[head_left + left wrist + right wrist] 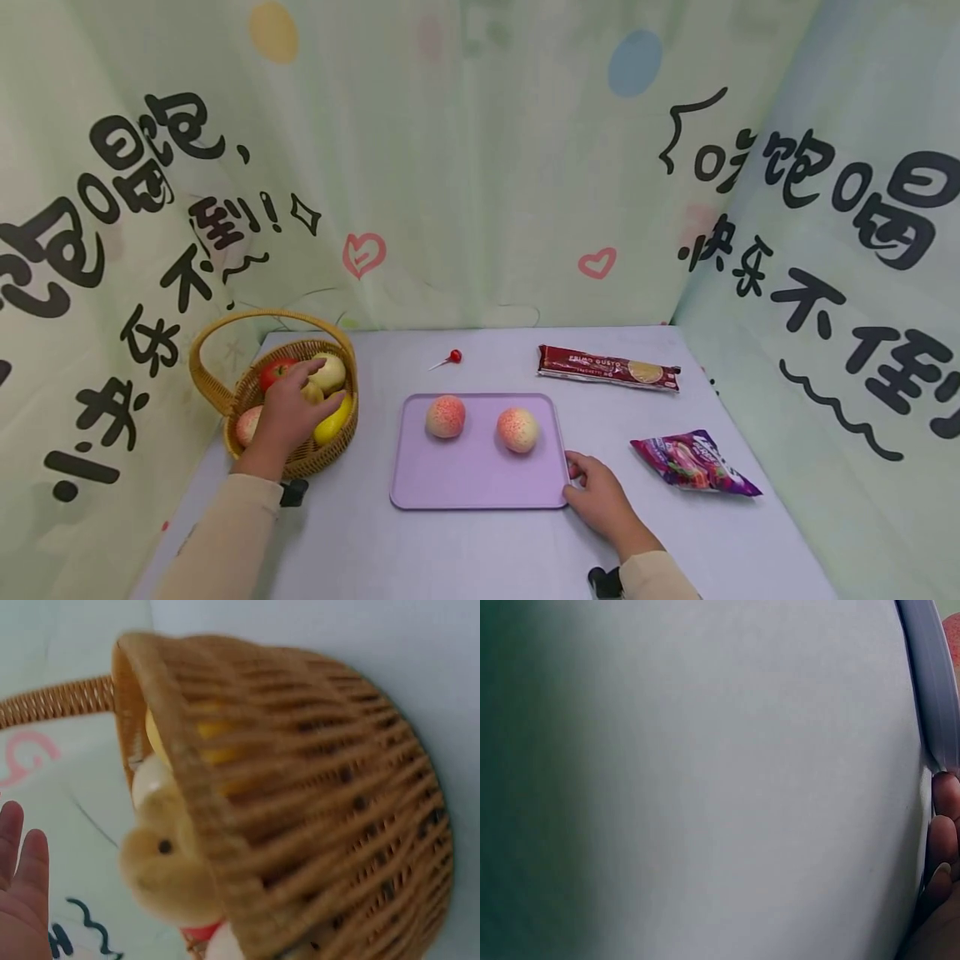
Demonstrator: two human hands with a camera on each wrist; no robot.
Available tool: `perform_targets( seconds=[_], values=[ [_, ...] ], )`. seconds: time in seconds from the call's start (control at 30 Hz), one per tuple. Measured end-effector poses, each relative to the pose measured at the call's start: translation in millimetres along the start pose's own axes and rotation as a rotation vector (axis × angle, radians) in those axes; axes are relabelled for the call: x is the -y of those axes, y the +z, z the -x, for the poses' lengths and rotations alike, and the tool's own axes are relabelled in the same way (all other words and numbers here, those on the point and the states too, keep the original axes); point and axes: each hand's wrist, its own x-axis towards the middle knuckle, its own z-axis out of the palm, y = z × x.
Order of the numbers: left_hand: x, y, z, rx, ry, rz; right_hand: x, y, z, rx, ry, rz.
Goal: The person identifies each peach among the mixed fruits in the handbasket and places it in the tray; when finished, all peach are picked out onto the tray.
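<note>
My left hand (288,408) hovers over the wicker basket (330,457) with its fingers spread, and nothing shows in its grasp. In the basket lie a red fruit (274,372), a pale yellow round fruit (329,375), a bright yellow fruit (332,423) and a pinkish peach (247,426). The left wrist view shows a yellowish fruit (169,874) with a dark spot at the rim. My right hand (602,500) holds the purple tray (480,487) by its right edge, near the front corner. Two peaches (446,417) rest apart on the tray.
Behind the tray lies a red lollipop (455,356). A dark red spaghetti packet (607,369) is at the back right, and a purple snack bag (697,463) lies right of my right hand. The basket's tall handle (270,314) arches up behind my left hand. Printed curtains enclose the table.
</note>
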Motion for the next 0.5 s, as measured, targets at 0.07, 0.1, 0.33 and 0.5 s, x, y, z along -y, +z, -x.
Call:
perform_targets(
  seconds=[0.07,0.1,0.33,0.5],
  values=[
    [5.5,-2.9,-1.1,-0.010,-0.024,-0.014,0,0,-0.9,0.005,0.001,0.002],
    [7.8,-4.4,-1.7,-0.013,-0.035,-0.018,0,0,-1.2,0.006,-0.003,0.004],
    [20.8,-12.5,-5.8,-0.002,-0.105,-0.075,0,-3,-1.9,0.006,0.002,-0.003],
    [33.3,-15.5,-7.3,0.032,-0.123,-0.128,-1,-1,-1.8,0.013,-0.006,-0.007]
  ],
)
